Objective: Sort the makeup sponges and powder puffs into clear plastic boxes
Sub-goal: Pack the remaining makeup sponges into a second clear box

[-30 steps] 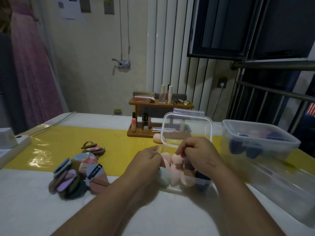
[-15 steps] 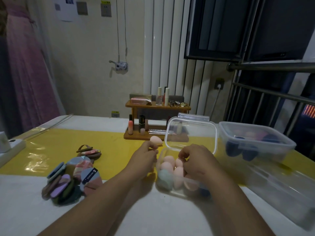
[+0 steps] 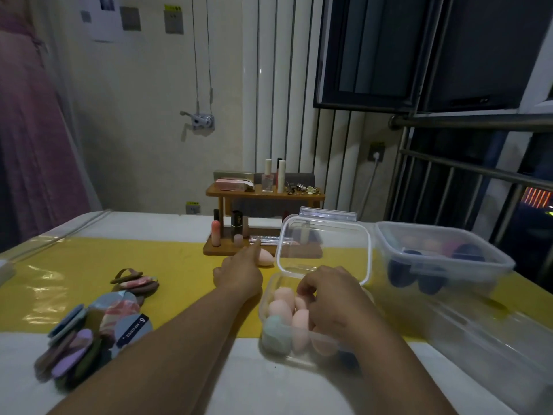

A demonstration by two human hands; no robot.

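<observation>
A small clear plastic box (image 3: 262, 310) stands open in front of me, its hinged lid (image 3: 324, 244) upright behind it. Several pink makeup sponges (image 3: 282, 310) and one mint sponge (image 3: 276, 333) lie inside. My right hand (image 3: 332, 298) is over the box with fingers curled down among the sponges; whether they grip one is hidden. My left hand (image 3: 239, 274) reaches out over the yellow mat, fingers extended, its fingertip at a loose pink sponge (image 3: 267, 259). A heap of flat powder puffs (image 3: 89, 333) lies at the left, with a few more puffs (image 3: 134, 281) behind.
A larger clear box (image 3: 434, 244) holding dark blue and pink sponges stands at the right, another long clear box (image 3: 493, 354) in front of it. A wooden cosmetics shelf (image 3: 263, 196) sits at the back. Window bars rise to the right.
My left hand has left the small box and stretched forward to the loose pink sponge. My right hand stays in the box. The view has shifted slightly.
</observation>
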